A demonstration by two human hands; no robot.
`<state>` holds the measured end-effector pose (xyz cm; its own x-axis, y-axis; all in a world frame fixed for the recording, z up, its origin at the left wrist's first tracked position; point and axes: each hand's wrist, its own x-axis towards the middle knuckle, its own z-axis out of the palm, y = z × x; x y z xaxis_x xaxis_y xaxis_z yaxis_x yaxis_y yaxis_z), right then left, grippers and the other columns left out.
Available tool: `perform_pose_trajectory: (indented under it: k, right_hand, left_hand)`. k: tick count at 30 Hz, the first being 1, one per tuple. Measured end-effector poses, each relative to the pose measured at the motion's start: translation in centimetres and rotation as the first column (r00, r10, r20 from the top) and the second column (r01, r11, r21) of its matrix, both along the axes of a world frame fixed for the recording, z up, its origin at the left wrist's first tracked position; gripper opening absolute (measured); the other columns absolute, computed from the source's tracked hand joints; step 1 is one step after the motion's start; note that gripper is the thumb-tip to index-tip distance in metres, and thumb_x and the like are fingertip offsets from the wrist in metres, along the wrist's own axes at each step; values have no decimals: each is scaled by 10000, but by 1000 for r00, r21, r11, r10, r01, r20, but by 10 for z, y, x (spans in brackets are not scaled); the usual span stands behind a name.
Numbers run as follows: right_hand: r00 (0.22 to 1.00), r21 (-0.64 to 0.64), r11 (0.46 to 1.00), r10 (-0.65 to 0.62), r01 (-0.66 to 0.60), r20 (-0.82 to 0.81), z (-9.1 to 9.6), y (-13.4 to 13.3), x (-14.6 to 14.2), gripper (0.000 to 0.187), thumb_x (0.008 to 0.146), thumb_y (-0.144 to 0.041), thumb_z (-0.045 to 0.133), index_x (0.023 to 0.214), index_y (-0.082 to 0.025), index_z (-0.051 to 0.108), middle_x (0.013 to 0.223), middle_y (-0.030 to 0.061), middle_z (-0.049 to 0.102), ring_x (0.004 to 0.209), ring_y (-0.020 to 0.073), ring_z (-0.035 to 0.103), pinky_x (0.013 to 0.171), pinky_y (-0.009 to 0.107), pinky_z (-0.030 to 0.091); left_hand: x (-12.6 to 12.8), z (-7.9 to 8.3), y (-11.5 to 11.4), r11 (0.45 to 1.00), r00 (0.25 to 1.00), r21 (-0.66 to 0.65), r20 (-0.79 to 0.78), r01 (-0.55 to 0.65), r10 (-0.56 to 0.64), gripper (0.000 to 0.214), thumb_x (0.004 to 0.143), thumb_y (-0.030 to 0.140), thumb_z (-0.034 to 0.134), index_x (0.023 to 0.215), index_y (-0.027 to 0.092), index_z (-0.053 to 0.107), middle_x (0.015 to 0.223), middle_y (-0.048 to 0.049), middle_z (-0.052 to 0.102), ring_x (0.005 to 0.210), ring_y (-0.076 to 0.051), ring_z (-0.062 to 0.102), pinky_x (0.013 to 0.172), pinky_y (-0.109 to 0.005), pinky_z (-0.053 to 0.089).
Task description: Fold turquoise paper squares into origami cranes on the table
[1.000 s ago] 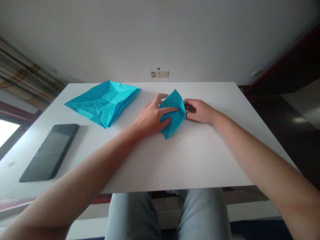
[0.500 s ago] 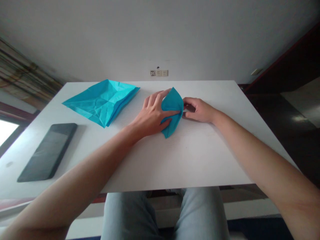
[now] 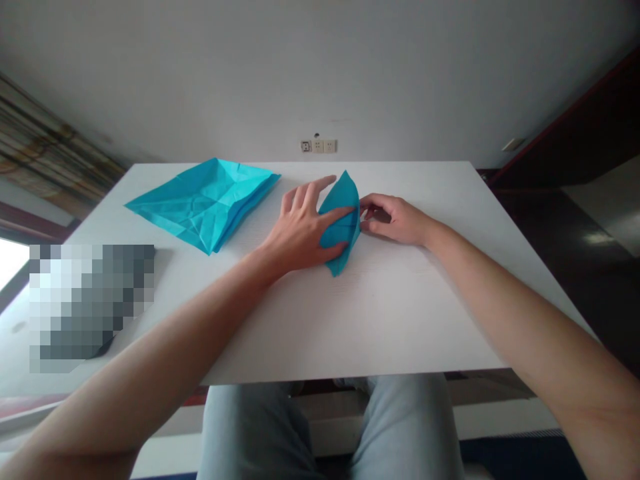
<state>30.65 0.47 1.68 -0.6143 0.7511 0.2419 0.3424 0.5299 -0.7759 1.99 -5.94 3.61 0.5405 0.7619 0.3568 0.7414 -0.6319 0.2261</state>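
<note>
A small folded piece of blue paper (image 3: 339, 235) stands partly raised on the white table, curved along its right side. My left hand (image 3: 306, 227) rests over its left face, fingers spread, with two of them stretched across the paper. At the paper's right edge, my right hand (image 3: 387, 217) is closed, its thumb and fingertips pinching that edge. Exactly how much paper lies between those fingertips is hidden. Further left lies a larger sheet of creased blue paper (image 3: 200, 203), folded in layers into a pointed diamond shape.
The white table (image 3: 370, 320) ends at a wall with sockets (image 3: 318, 146) above its far edge. A dark phone (image 3: 107, 293), pixelated now, lies at the table's left. My legs (image 3: 255, 427) are below the near edge.
The small paper's curved right side has tipped slightly left, and my right fingertips have moved left with it. My left fingers have shifted a little on the paper. The larger paper stays put.
</note>
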Motion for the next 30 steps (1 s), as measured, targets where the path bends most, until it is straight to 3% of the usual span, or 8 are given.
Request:
perform_pose_trajectory:
  k: [6, 11, 21, 25, 30]
  right_hand:
    - [1000, 32, 999, 13, -13, -20, -7, 2, 3, 638, 918, -493, 915, 1493, -329, 691, 1200, 57, 823, 1034, 265, 759, 982, 445, 648]
    - [1000, 92, 996, 14, -15, 13, -10, 3, 4, 856, 909, -482, 931, 1672, -395, 554, 1218, 45, 813, 1035, 275, 767, 977, 469, 659]
    - [999, 132, 991, 28, -34, 46, -4, -3, 2, 793, 958, -454, 880, 1692, -400, 586, 1204, 49, 810, 1037, 264, 761, 981, 453, 656]
    - [998, 163, 986, 31, -40, 57, -4, -3, 1, 792, 963, -454, 883, 1699, -390, 597, 1210, 55, 814, 1044, 267, 759, 970, 447, 651]
    - [999, 163, 986, 22, -29, 40, -4, -3, -1, 697, 963, -491, 884, 1614, -365, 667, 1195, 60, 801, 1034, 260, 750, 959, 427, 642]
  left_hand:
    - [0, 0, 1, 999, 999, -19, -1, -47, 47, 909, 913, 493, 873, 1739, 298, 547, 1821, -217, 403, 1642, -518, 404, 1367, -751, 300]
    - [-1, 1, 2, 999, 998, -15, -23, -50, 50, 955, 916, 517, 859, 1778, 308, 504, 1792, -215, 443, 1625, -516, 426, 1365, -749, 307]
    - [-2, 0, 5, 990, 991, -42, -24, -136, 135, 1241, 842, 622, 897, 1871, 243, 318, 1750, -245, 473, 1590, -520, 461, 1358, -727, 329]
    - [-2, 0, 5, 992, 993, -62, -23, -113, 112, 1141, 871, 585, 856, 1843, 220, 383, 1747, -246, 500, 1592, -499, 490, 1374, -695, 318]
    - [-3, 2, 8, 992, 993, -84, 61, -98, 103, 765, 1005, 473, 677, 1724, 231, 577, 1671, -200, 608, 1561, -423, 591, 1341, -630, 404]
